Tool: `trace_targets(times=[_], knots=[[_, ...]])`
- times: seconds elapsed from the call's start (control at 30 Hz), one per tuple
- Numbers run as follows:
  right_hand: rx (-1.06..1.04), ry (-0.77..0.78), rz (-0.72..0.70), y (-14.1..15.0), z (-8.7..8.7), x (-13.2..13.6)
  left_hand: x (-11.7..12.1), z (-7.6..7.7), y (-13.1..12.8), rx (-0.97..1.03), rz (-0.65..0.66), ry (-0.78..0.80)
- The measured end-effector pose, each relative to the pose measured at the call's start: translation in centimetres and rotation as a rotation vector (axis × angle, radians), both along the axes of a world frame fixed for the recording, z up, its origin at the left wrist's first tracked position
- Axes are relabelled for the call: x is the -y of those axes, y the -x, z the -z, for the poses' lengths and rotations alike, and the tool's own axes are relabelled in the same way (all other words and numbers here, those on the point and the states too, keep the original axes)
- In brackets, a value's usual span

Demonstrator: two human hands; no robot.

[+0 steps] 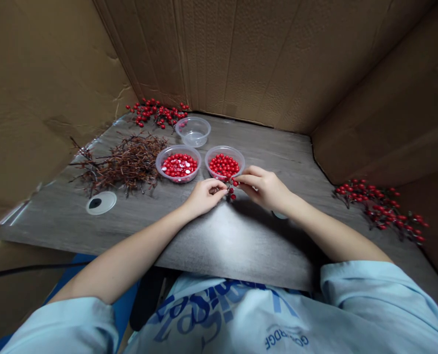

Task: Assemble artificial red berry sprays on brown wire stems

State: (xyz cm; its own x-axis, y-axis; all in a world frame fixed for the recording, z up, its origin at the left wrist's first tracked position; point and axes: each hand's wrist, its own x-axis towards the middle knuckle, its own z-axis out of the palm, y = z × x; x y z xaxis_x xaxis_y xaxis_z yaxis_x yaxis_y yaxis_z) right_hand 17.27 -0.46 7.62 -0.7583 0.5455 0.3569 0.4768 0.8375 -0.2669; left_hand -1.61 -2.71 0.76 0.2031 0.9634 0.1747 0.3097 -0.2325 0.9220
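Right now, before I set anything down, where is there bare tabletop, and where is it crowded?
Bare tabletop shows between the bowl of all-red berries and the berry sprays, and in front of the hands. It's crowded where the left hand and right hand meet beside the bowls, and around the brown twig pile.

Dim, diffuse light; pale glare on the tabletop (222, 236), dark shadow beneath the right hand (265, 189), wide-angle bending at the cardboard walls (38, 98).
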Motion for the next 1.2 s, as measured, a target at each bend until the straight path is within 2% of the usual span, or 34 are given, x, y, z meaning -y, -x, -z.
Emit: trace_targets(times=[0.23, 0.53, 0.77, 1.03, 1.2], knots=[[0.03, -0.006, 0.015, -0.1, 0.3, 0.4, 0.2, 0.0, 0.0, -0.017, 0.049, -0.049], [0.158, -0.129, 0.055, -0.4, 1.3, 0.7, 0.3, -0.2, 0.0, -0.09, 0.064, -0.104], [0.22, -0.219, 0.046, -0.3, 1.3, 1.0, 0.2, -0.2, 0.1, -0.14, 0.095, -0.177], [0.286, -0.246, 0.011, -0.4, 1.3, 1.4, 0.4, -0.2, 0.1, -0.157, 0.111, -0.215], [0.376, -0.348, -0.008, -0.2, 1.0, 1.6, 0.4, -0.3, 0.1, -0.158, 0.116, -0.206]])
